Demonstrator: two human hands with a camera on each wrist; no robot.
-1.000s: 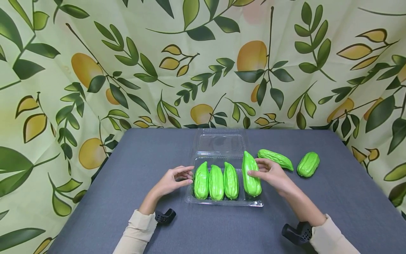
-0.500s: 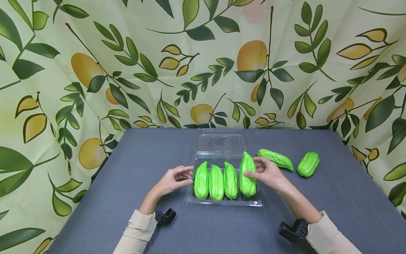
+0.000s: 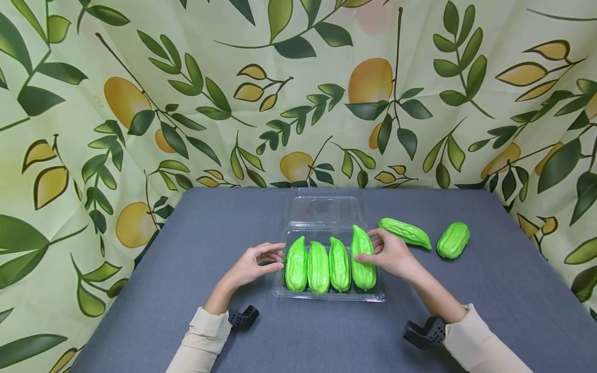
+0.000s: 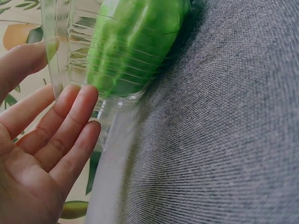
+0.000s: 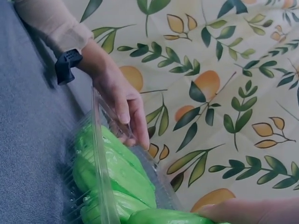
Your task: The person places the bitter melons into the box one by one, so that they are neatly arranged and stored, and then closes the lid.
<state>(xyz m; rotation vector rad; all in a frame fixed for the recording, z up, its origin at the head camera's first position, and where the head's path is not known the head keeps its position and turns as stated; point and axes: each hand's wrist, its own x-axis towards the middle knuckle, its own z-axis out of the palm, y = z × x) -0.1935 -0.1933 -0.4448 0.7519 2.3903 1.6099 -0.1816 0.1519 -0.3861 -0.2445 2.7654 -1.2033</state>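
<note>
Three bright green bitter melons lie side by side in a clear plastic clamshell box (image 3: 328, 297), among them the leftmost bitter melon (image 3: 296, 267) and the middle one (image 3: 318, 269). My right hand (image 3: 394, 254) grips another bitter melon (image 3: 363, 259), thumb on its near face, over the box's right end; its pointed end tips up toward the back. My left hand (image 3: 254, 265) stays at the box's left side. In the left wrist view, its loosely straight fingers (image 4: 70, 126) touch the clear wall beside the leftmost melon.
The box's lid (image 3: 324, 207) lies folded back behind it. Right of the box, one bitter melon (image 3: 404, 233) lies slanted and a shorter one (image 3: 453, 241) lies farther right, both on the grey tabletop (image 3: 224, 223). A leaf-patterned cloth (image 3: 322, 67) hangs behind.
My right hand has shifted left with its bitter melon, from the box's right edge to beside the other three, and the melon stands a little lower. The left hand holds its place.
</note>
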